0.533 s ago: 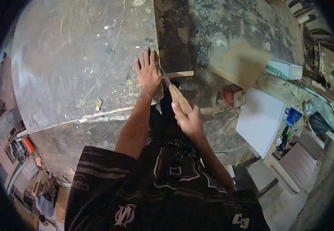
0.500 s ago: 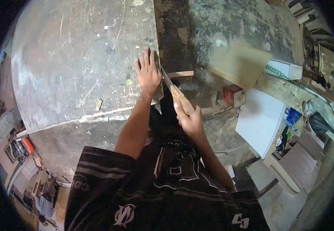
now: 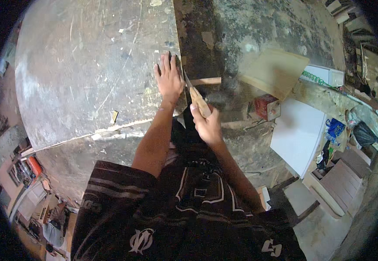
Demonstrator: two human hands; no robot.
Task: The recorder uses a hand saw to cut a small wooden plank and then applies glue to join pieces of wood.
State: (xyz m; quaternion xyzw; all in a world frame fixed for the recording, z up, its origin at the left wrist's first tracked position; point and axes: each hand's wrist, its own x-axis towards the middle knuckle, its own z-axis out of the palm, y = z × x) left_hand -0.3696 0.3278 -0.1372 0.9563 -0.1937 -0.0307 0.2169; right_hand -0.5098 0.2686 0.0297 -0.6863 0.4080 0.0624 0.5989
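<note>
My left hand (image 3: 170, 82) lies flat near the right edge of a large worn board-topped table (image 3: 89, 65), fingers stretched forward. From beside that hand a narrow wooden strip (image 3: 208, 81) juts out past the edge; its other end is hidden. My right hand (image 3: 207, 125) is closed around the wooden handle of a handsaw (image 3: 200, 102). The saw's thin blade slants forward and left, against the strip close to my left hand. Most of the blade is hidden behind the table edge and strip.
A small yellowish offcut (image 3: 115, 116) lies on the table near its front edge. To the right are a tan sheet (image 3: 276, 71), a red box (image 3: 267, 107), a white panel (image 3: 297, 135) and a blue bag (image 3: 334, 128). Tools and scraps clutter the far left floor.
My right hand and the saw handle have moved forward and slightly left, so less of the blade shows. My left hand stays in place on the table.
</note>
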